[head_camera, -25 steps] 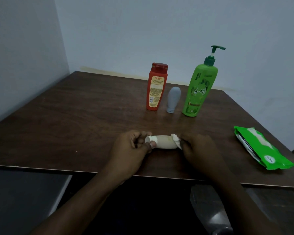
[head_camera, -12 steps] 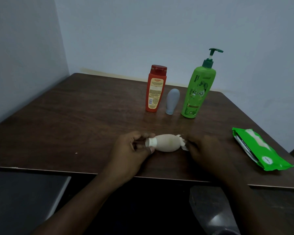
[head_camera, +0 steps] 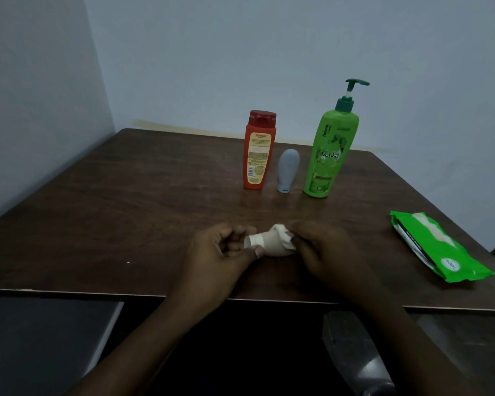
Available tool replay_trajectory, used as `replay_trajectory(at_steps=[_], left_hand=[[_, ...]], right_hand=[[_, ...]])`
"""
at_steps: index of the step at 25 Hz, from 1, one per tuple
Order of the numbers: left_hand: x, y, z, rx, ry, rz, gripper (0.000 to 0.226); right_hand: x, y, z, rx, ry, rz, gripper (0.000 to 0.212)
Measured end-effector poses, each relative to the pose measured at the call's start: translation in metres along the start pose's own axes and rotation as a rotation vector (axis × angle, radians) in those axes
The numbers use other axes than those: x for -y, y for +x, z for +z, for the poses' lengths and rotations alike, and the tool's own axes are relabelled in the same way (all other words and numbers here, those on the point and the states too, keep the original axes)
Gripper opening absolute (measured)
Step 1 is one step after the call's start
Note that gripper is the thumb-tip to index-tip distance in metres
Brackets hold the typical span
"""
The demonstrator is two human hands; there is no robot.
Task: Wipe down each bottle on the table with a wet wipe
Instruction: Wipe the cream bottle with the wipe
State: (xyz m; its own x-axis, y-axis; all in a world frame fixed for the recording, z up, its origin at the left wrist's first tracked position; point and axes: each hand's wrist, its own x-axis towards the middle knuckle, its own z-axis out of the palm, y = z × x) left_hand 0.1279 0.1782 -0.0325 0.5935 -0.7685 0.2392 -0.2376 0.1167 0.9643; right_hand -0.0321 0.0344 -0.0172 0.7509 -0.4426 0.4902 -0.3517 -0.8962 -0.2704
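Spanning most of the view, a dark brown wood-grain table (head_camera: 126, 210) stands in a corner where two plain pale blue-grey walls (head_camera: 240, 52) meet; a faint yellowish streak runs along the back wall at the table's far edge. Near the front edge, the left hand (head_camera: 215, 252) curls its fingers and thumb round the white-capped end of a small beige plastic bottle (head_camera: 269, 245), held sideways. The right hand (head_camera: 323, 252) pinches a crumpled white wet wipe (head_camera: 283, 237) against the bottle's other end. Farther back stand an orange bottle with a red cap (head_camera: 257, 155), a small grey-blue tube on its cap (head_camera: 287, 170) and a tall green pump bottle (head_camera: 329, 150). A green wipes pack (head_camera: 437, 250) lies flat at the right.
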Motion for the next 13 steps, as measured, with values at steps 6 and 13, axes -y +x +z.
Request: replay_trajectory(at_steps=[6,13], left_hand=[[0.000,-0.002,0.000,-0.001,0.070,0.008,0.024],[-0.014,-0.006,0.014,-0.169,-0.354,-0.069,0.014]], right_hand=[[-0.007,-0.009,0.001,-0.053,-0.005,0.162,0.024],[0.027,0.002,-0.004,-0.368,1.155,0.805,0.019]])
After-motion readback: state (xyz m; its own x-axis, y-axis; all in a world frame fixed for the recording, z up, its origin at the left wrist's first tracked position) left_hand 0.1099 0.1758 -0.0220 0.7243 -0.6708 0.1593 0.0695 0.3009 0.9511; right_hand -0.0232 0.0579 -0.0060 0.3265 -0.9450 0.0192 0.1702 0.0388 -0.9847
